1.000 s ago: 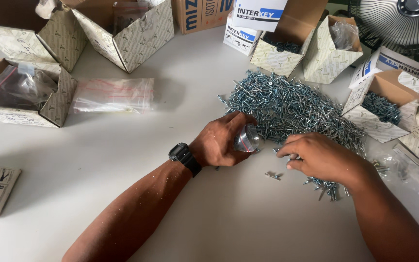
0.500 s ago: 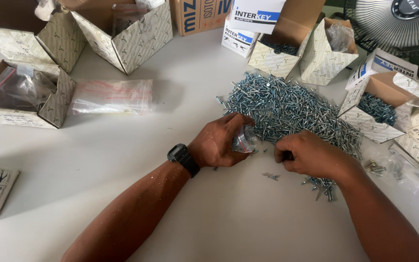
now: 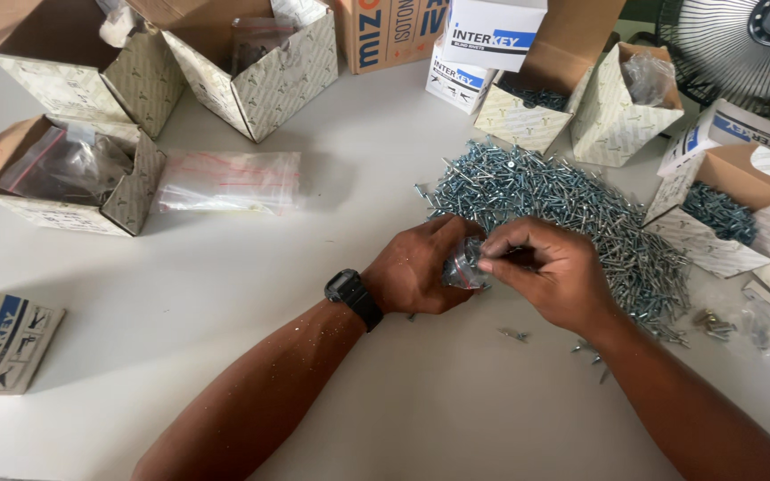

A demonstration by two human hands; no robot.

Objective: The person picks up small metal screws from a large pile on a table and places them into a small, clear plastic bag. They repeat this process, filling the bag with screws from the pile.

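Both hands pinch a small clear bag [image 3: 465, 267] between them: left hand [image 3: 422, 267], right hand [image 3: 545, 272]; contents apparently screws.

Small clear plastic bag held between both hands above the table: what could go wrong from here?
The small clear plastic bag is pinched between the left hand and the right hand, so silver rivets could slip past its mouth. Loose rivets already lie on the white table. The big rivet pile beside the right wrist could be scattered.

Both hands — left hand [image 3: 416, 272], right hand [image 3: 550, 276] — pinch a small clear bag [image 3: 465, 267] beside screw pile [image 3: 572, 209].
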